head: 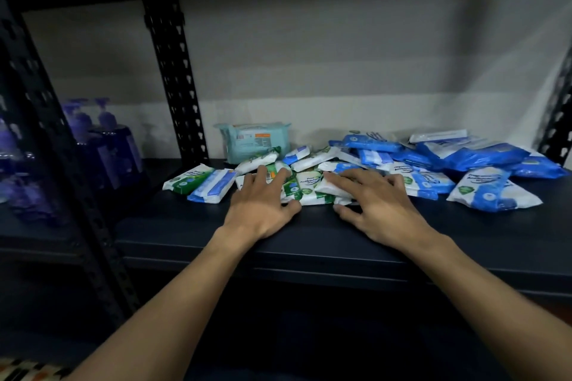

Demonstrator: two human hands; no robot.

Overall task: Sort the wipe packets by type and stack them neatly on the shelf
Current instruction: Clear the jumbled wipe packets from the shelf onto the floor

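I see the left hand [261, 206] and right hand [374, 202] splayed flat on glossy green-and-white plastic wipe packets [307, 188]; one soft teal pack [253, 139] stands behind.

I see a dark navy shelf [309, 235]. On my screen the green-and-white packets [185, 181] mix with blue-and-white packets [492, 192]. The pale teal pack [253, 141] carries an orange strip. I make out purple bottles [105, 148], a black upright [176, 80] patterned with holes, and a grey-and-white banded wall [340, 56].
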